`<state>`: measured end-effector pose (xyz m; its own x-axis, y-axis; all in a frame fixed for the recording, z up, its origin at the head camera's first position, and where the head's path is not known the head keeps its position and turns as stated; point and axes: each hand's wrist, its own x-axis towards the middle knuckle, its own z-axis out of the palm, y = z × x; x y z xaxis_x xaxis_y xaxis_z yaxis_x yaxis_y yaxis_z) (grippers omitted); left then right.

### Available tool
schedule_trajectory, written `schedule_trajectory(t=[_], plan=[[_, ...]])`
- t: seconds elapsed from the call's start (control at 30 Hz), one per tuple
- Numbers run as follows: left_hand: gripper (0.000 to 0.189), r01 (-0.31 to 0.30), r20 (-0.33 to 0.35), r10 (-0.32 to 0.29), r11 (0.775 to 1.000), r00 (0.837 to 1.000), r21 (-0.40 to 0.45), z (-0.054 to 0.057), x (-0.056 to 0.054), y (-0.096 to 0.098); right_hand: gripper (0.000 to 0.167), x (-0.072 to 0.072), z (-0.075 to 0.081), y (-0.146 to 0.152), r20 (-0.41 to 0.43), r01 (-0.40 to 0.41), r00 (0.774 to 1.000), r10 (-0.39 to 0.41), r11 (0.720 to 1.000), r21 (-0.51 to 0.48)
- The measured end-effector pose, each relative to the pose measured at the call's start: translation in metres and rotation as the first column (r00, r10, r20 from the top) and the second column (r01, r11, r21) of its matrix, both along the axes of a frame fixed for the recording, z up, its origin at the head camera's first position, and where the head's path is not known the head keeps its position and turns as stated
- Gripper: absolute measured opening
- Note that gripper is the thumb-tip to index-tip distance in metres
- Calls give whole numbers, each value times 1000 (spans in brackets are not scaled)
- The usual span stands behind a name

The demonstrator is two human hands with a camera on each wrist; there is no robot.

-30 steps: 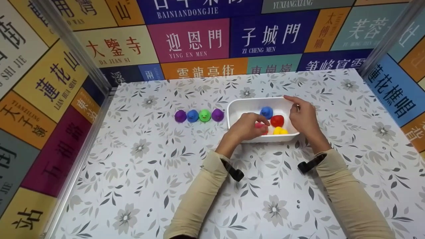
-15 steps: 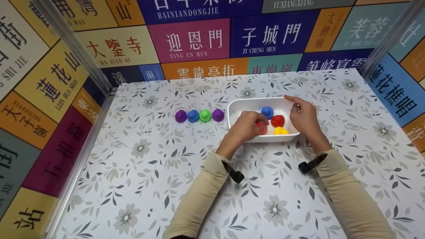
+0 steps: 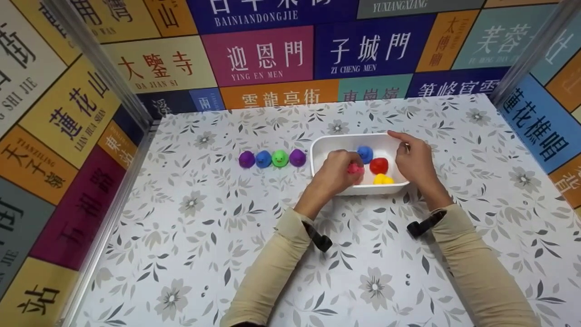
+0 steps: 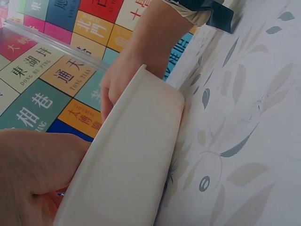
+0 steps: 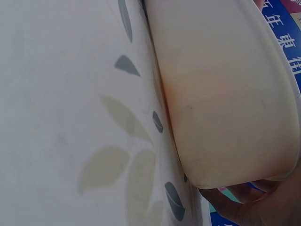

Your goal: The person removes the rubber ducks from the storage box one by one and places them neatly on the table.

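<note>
Inside a white plastic tub (image 3: 323, 143), my left hand (image 3: 332, 171) pinches a pink toy duck (image 3: 356, 170) between thumb and fingers, which partly hide it. Beside it in the tub are a blue toy duck (image 3: 364, 153), a red toy (image 3: 378, 165) and a yellow one (image 3: 383, 179). My right hand (image 3: 416, 160) grips the tub's right end, thumb at the inner side and a finger along the far rim. In the right wrist view, curled fingers of the right hand (image 5: 268, 202) wrap the tub's end.
Left of the tub, small toy ducks stand in a row: purple (image 3: 247, 159), blue (image 3: 263, 159), green (image 3: 280, 158) and another purple duck (image 3: 297, 157). A flower-patterned cloth (image 3: 190, 254) covers the table. Panels with printed characters (image 3: 263, 54) rise behind and at both sides.
My left fingers have closed round the pink duck and turned it slightly, drawing a little left within the tub. The right hand and the row of ducks stay put.
</note>
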<state>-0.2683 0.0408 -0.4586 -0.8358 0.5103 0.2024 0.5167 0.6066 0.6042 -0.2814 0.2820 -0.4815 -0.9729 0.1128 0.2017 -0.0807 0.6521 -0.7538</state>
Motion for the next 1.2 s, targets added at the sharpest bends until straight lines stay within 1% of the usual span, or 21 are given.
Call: schedule_trajectory(t=[0.1,0.2,0.33,0.47,0.57,0.63,0.7,0.8,0.9,1.0,1.07,1.13,1.2], plan=[[15,-7,-18,7,1000,1000,4,1,0,-1,55,0,1,0,10,-6,1000,6,1000,-10],[16,-6,-27,7,999,1000,36,2,1,-3,55,0,1,1,21,-9,1000,9,1000,-16],[16,27,-21,-25,995,999,100,3,0,-9,56,-1,2,1,37,-6,999,6,1000,-9],[18,69,-8,-69,983,998,169,3,-1,-17,56,0,2,1,42,-5,999,5,1000,-5],[20,85,-12,-85,976,996,200,3,-2,-23,57,0,2,1,36,-3,999,3,1000,-2],[21,91,-26,-88,974,996,206,3,-2,-27,57,0,2,0,32,-2,999,2,1000,-1],[22,86,-46,-79,975,996,205,4,-3,-31,56,0,2,1,29,-1,1000,1,1000,-1],[23,81,-101,-61,975,993,207,5,-4,-38,56,1,1,1,20,1,1000,-1,1000,2],[24,68,-130,-39,971,991,230,5,-4,-44,55,1,0,0,6,1,1000,-1,1000,10],[25,63,-123,-30,959,992,278,5,-4,-48,55,1,0,0,-3,0,1000,0,1000,14],[26,58,-124,-22,954,992,295,5,-4,-52,55,1,0,0,-1,1,1000,-1,1000,11],[26,56,-130,-17,952,991,302,6,-4,-55,56,2,1,0,4,2,1000,-2,1000,11],[27,49,-144,-7,955,990,293,7,-3,-58,56,1,1,0,8,3,1000,-3,1000,10]])
